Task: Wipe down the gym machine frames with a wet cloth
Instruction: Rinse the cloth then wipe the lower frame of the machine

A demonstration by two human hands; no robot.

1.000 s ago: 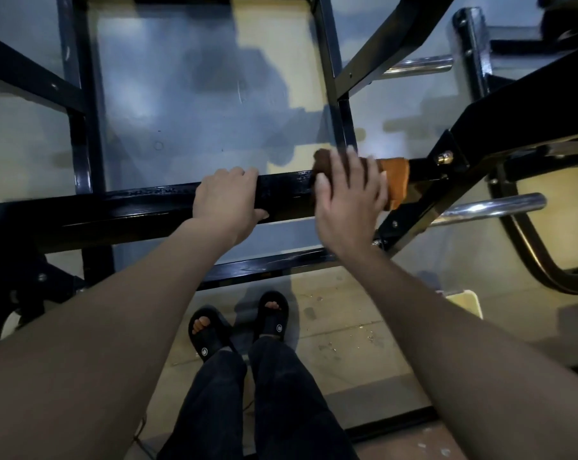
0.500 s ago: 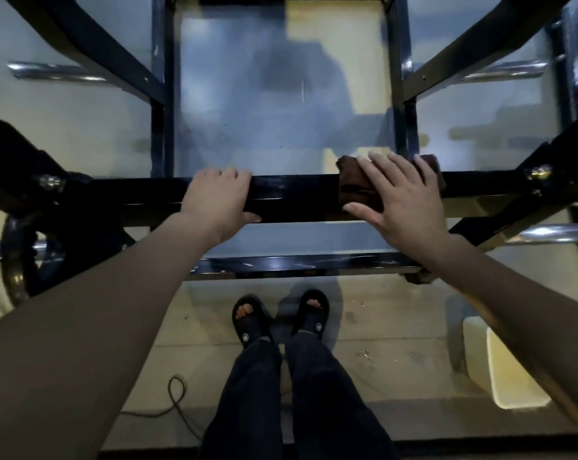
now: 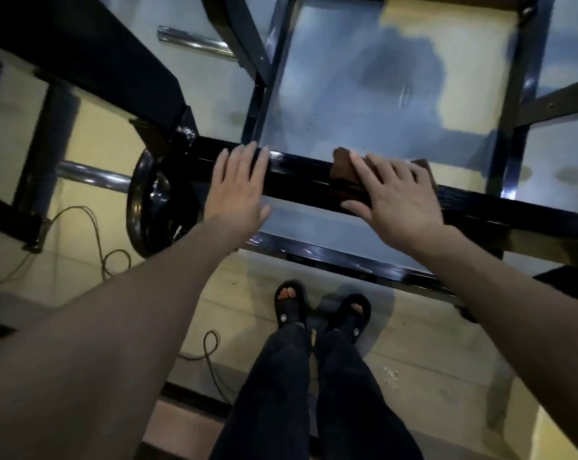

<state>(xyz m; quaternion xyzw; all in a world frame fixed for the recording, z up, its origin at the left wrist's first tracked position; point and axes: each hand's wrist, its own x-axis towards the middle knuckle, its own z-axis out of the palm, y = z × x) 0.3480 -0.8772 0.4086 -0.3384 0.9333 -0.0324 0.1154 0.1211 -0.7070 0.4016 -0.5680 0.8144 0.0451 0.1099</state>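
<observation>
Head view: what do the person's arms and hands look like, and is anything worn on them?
Both forearms are bare to the frame edge: no sleeves, gloves, watch or rings visible on the left hand or right hand. Lower down, dark trousers and black slide sandals.

A black cable loops on the floor at eight o'clock; black sandals stand at six o'clock.

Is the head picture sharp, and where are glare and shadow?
Head view: blurred by motion, most at the left edge; wide-angle bending tilts the black frame bar; glare glints on the lower rail and chrome rod; a dark shadow lies on the floor; the brown cloth is dim under the right hand.
</observation>
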